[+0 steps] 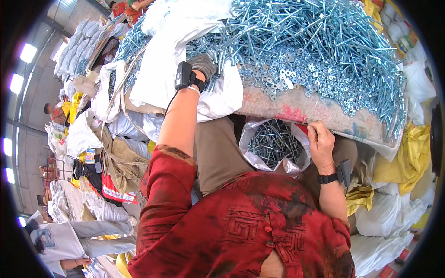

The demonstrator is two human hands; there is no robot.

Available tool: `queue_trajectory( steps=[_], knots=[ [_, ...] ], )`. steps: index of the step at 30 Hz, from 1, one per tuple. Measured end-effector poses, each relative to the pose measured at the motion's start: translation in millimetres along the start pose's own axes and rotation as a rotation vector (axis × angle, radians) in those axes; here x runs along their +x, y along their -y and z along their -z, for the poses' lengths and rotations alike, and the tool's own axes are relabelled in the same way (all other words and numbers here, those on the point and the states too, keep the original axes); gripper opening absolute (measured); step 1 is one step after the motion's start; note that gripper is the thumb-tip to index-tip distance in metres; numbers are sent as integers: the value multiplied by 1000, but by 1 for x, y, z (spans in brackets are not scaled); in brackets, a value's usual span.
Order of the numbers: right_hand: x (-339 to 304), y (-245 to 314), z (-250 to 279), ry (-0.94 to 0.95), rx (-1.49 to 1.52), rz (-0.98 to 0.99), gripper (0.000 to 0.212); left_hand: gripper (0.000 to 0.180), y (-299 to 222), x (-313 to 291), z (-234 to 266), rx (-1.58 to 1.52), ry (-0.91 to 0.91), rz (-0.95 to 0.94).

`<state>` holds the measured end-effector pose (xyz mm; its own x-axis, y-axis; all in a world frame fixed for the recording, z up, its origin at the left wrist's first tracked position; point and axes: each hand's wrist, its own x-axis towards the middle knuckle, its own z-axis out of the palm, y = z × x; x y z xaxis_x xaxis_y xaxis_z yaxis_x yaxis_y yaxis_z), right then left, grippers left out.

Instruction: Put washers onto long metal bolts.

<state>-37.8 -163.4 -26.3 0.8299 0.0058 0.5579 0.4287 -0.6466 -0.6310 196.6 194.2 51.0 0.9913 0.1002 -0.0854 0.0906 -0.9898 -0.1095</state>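
Note:
My left hand (204,65), in a grey glove, reaches to the near left edge of a big heap of shiny bolts (306,28). Its fingertips are hard to see against the bolts and white sacking (162,60), so I cannot tell whether they hold anything. My bare right hand (321,143) is closed, thumb and fingers pressed together at the table's front edge. A bit of red material shows beside its fingertips. Just left of that hand, an open white sack (250,155) between my knees holds dark bolts (274,144).
Many loose washers (287,76) lie in front of the bolt heap on the worn table edge (269,102). Yellow sacks (403,157) stand to the right. At left are piled sacks, a cord (111,99) and a person in grey trousers (102,236).

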Motion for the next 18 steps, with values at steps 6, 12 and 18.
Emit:
queue_trajectory(
  steps=[6, 12, 18],
  knots=[
    [4, -1, -1, 18, -1, 23, 10, 49, -10, 14, -1, 46, 85, -78],
    [4, -3, 3, 16, -39, 43, 9, 47, -13, -3, 5, 16, 171, -168],
    [-1, -5, 6, -14, -81, 62, 9, 47, -21, 14, -17, 44, 96, -217]
  ],
)
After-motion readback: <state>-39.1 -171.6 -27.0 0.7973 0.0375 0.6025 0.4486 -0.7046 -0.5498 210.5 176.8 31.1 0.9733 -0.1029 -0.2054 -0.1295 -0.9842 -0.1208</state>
